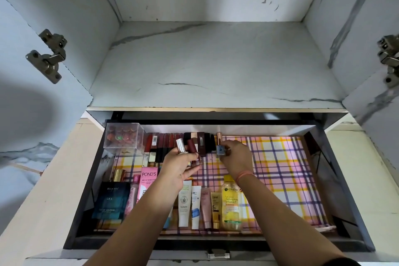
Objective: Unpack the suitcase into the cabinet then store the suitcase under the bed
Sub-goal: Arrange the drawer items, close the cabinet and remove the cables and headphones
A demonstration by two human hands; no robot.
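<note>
Head view, left hand (176,169) gripping small bottles (187,149), right hand (237,157) pinching blue bottle (220,149)

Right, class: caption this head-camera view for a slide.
Right hand pinches a blue bottle in the open drawer; left hand holds small bottles.

A home's storage spot: a white marble-patterned cabinet (216,60) with an open drawer (336,190), lined in pink-and-yellow checked paper (280,168), holding lipsticks (159,142) and cream tubes (195,207)
</note>
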